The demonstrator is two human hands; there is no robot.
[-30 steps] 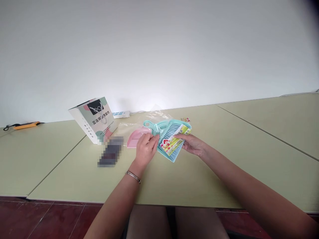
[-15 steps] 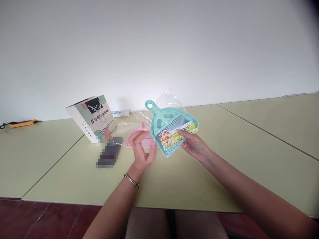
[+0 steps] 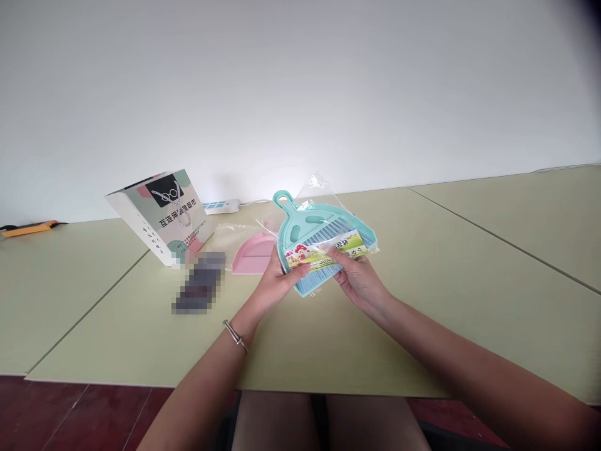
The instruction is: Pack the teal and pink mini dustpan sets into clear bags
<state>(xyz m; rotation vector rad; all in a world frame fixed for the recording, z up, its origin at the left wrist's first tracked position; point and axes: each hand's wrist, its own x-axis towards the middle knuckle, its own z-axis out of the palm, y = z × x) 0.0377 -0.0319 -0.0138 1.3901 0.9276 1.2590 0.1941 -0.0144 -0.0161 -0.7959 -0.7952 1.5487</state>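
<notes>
A teal dustpan point(image 3: 300, 220) with a blue-bristled brush point(image 3: 317, 275) inside it is held above the table, wrapped in a clear plastic bag with a printed label point(image 3: 345, 244). My left hand point(image 3: 277, 279) grips its left edge, thumb lying on the front over the label's end. At the lower right edge my right hand point(image 3: 359, 282) pinches it, thumb on the label and fingers behind. Behind my left hand, a pink dustpan point(image 3: 253, 255) lies on the table in clear plastic, partly covered by the teal one.
A printed paper bag point(image 3: 173, 216) with rope handles stands at the left back. Before it lies a dark pixelated object point(image 3: 200, 285). A white power strip point(image 3: 220, 207) sits by the wall, and an orange-and-black item point(image 3: 32, 228) is at far left.
My left hand, free and with curled fingers before, has moved up and taken hold of the teal dustpan's left edge. My right hand keeps its grip.
</notes>
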